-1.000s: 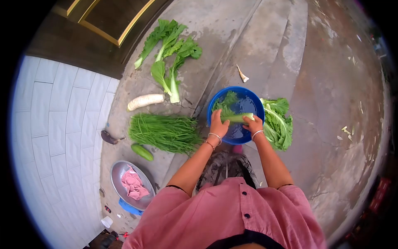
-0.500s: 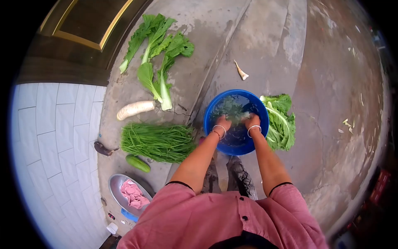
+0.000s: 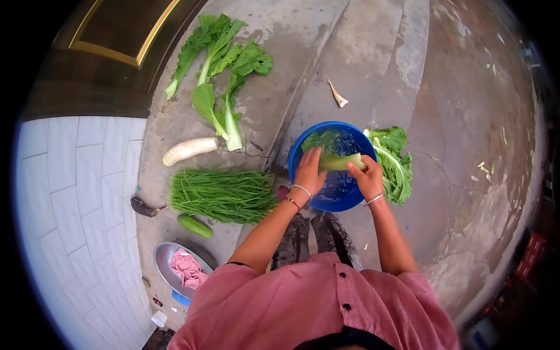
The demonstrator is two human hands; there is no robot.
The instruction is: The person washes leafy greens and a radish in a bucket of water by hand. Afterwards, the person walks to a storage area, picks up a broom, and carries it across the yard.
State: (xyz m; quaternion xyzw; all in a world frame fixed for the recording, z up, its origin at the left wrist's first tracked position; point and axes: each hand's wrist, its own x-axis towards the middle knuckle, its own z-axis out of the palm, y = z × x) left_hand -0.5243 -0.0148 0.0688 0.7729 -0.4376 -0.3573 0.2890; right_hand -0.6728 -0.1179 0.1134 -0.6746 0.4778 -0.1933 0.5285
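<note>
Stalk [image 3: 343,162] bridging both hands above blue basin [image 3: 293,172]'s water | right hand [image 3: 368,178] pinching its pale end, left hand [image 3: 310,175] thumb-apart at leafy side! | left of basin, metal bowl [image 3: 163,262] cradles pink cloth [image 3: 188,269]

Pink short-sleeved shirt [image 3: 280,297] with dark buttons, patterned dark trousers [image 3: 291,242], wrist bangles [image 3: 374,199].

Even, soft daylight; strong fisheye curvature, black corners, slight blur around the hands [image 3: 310,175].
</note>
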